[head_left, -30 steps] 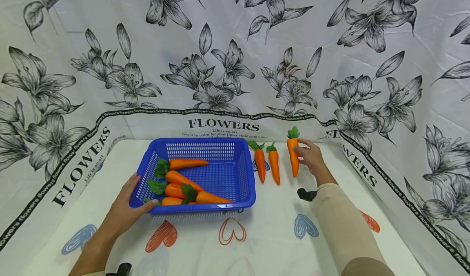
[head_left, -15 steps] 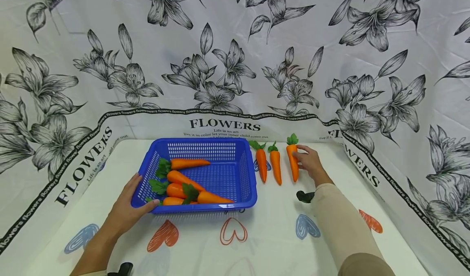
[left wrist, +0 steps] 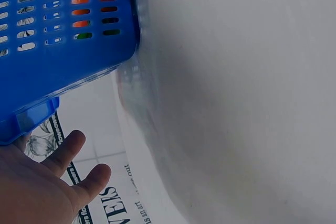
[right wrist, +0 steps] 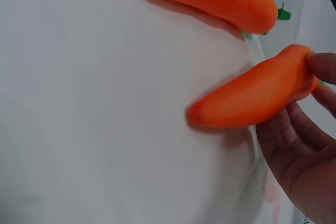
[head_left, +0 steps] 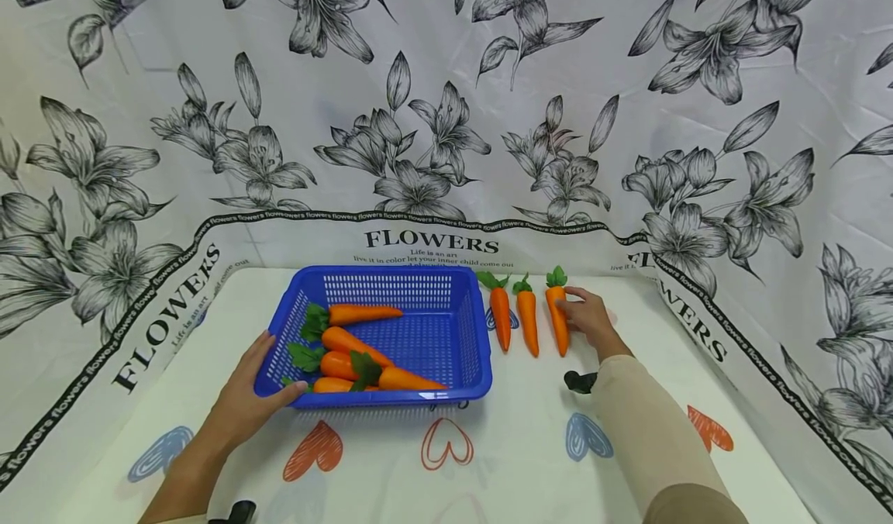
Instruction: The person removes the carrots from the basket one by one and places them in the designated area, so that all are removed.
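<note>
My right hand [head_left: 589,318] pinches an orange carrot [head_left: 558,318] with green leaves near its top, at the right of the table. In the right wrist view, the tip of the held carrot [right wrist: 247,98] meets the white cloth, and thumb and fingers are at its thick end. Two more carrots lie to its left, the nearer carrot [head_left: 527,318] and the farther carrot [head_left: 499,315]. My left hand [head_left: 240,400] rests against the left front corner of a blue plastic basket [head_left: 481,361], fingers spread and fairly straight, thumb by the rim. Several carrots [head_left: 363,312] lie inside the basket.
A white tablecloth [head_left: 516,462] printed with hearts covers the table. Behind and at both sides hangs a flower-printed curtain [head_left: 432,160]. The two loose carrots lie between the basket's right wall and my right hand.
My right hand has lowered the carrot toward me onto the cloth, beside the other two. The left hand stays at the basket, and the whole head view has shifted slightly.
</note>
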### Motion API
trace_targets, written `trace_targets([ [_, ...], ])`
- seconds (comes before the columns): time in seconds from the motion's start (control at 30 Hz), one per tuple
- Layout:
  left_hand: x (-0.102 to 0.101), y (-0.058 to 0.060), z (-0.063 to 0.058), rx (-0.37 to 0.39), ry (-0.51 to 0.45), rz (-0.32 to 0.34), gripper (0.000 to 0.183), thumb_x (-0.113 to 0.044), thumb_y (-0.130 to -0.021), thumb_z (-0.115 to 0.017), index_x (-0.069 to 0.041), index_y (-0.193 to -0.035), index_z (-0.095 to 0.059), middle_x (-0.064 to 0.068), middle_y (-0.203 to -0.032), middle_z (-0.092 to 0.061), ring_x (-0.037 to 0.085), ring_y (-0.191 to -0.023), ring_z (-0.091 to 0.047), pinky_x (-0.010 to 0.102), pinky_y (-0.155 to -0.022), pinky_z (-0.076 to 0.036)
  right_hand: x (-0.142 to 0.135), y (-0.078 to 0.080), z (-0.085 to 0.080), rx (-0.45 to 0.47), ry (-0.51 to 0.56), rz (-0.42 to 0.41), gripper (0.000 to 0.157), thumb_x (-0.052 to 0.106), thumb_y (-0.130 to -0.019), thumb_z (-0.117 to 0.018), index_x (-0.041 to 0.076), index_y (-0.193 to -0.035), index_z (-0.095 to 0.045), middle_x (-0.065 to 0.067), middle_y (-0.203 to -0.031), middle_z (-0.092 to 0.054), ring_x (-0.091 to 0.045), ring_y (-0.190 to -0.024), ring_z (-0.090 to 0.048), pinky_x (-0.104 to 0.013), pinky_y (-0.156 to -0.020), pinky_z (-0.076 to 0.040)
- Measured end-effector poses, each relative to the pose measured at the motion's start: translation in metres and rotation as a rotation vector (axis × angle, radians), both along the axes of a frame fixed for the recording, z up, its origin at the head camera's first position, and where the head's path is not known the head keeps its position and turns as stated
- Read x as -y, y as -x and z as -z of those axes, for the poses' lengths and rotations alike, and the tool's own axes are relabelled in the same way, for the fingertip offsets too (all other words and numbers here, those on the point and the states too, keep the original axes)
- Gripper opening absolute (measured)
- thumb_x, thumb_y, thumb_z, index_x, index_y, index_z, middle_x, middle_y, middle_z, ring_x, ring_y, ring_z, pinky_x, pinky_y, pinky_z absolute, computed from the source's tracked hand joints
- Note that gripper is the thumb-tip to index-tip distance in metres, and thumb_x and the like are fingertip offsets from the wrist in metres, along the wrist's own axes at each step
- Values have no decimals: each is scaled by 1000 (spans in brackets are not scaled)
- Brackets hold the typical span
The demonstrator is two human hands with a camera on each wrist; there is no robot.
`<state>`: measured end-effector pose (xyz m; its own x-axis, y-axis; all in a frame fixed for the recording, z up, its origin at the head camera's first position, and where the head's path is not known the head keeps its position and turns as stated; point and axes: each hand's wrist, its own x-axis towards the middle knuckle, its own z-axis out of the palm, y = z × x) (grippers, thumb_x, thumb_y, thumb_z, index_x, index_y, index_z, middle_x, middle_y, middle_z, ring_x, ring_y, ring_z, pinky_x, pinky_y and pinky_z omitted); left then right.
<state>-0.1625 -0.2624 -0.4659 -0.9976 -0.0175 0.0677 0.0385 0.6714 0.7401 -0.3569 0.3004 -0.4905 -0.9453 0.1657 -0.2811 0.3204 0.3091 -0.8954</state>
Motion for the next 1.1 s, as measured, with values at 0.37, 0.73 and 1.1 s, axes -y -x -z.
trace_targets([
  [0.37, 0, -1, -1, -4, -15, 9, 99, -42, -86, -70, -13, -156, -7, 14, -160, 0, 52, -136, -14, 75, -98, -19, 3, 1, 10, 2, -151, -14, 55, 30, -95, -63, 13, -144, -46, -21, -132, -51, -30, -102, -57, -31, -76, -55],
  [0.73, -1, -1, -3, -2, -9, 1, 101, -46, -85, -70, -13, -156, -7, 15, -160, 0, 52, -136, -15, 75, -98, -20, 9, 4, 10, 5, -286, 14, 55, 34, -95, -61, 9, -142, -48, -20, -130, -50, -30, -98, -54, -36, -83, -51],
  [1.1, -1, -2, -1, 18, 8, -7, 100, -46, -85, -70, -14, -157, -7, 15, -160, 0, 52, -136, -14, 76, -97, -19, 10, -2, 7, 32, -274, 33, 60, 38, -94, -61, 9, -143, -44, -19, -126, -51, -28, -92, -55, -31, -75, -53],
])
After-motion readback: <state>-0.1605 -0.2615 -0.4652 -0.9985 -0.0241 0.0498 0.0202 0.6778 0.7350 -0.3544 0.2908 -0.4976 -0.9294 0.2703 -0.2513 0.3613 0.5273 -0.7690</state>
